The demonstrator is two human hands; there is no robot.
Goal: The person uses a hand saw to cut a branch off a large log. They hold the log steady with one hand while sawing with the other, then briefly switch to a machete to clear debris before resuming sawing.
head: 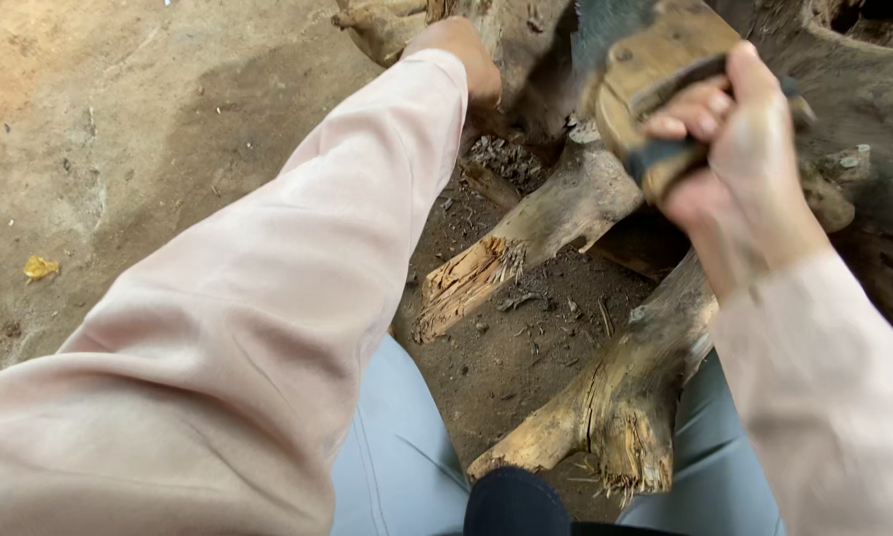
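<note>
Right hand (734, 159) clamped on saw handle (655, 89), far right. Left hand (466, 60) on far log (407, 25), grip unclear. Split branches (526, 238) lie between on dirt floor (119, 149).

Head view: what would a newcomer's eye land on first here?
The right hand, upper right, grips the wooden handle of a saw over splintered logs lying on dark soil. The left arm, in a pale pink sleeve, crosses the picture, its left hand against wood at the top.
</note>
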